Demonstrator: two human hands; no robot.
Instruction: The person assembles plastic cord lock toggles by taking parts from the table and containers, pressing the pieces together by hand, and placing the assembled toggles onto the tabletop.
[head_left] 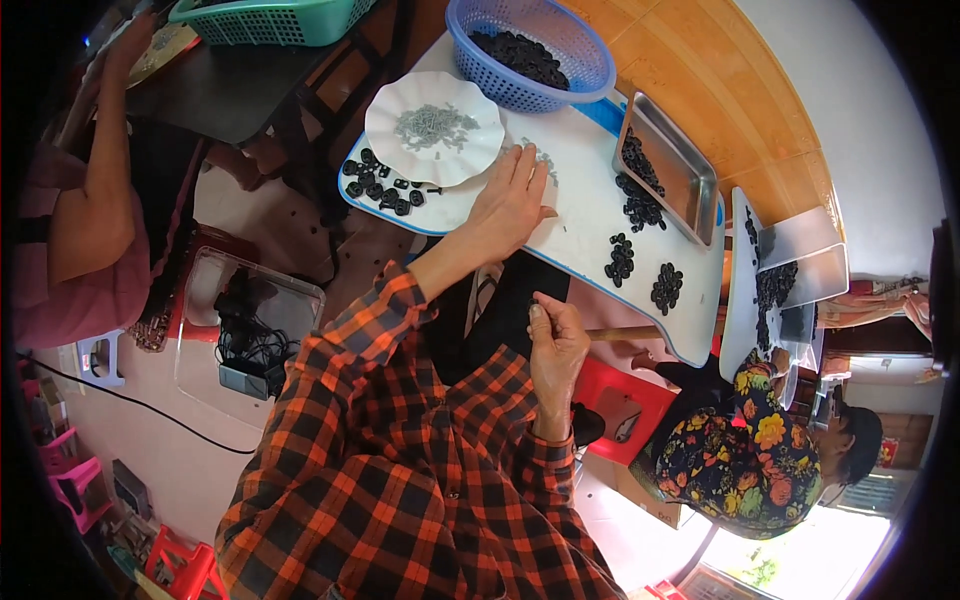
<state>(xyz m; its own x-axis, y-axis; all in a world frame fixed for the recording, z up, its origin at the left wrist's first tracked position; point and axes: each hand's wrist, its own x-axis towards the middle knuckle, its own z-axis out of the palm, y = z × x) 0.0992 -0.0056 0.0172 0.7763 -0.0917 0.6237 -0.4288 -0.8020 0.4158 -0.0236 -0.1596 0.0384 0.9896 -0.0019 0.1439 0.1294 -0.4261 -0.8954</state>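
Observation:
My left hand lies with its fingers stretched out on the white table, just right of a scalloped white plate. Small grey pins are heaped on that plate, and more grey pins lie loose by my fingertips. Below the table's front edge, over my lap, my right hand is closed in a pinch. Whatever sits between its thumb and finger is too small and dark to make out. Loose black plastic parts are scattered left of my left hand.
A blue basket of black parts stands at the back beside a tilted metal tray. Small piles of black parts sit at the table's right. One person works at the right, another at the left. A red stool stands below.

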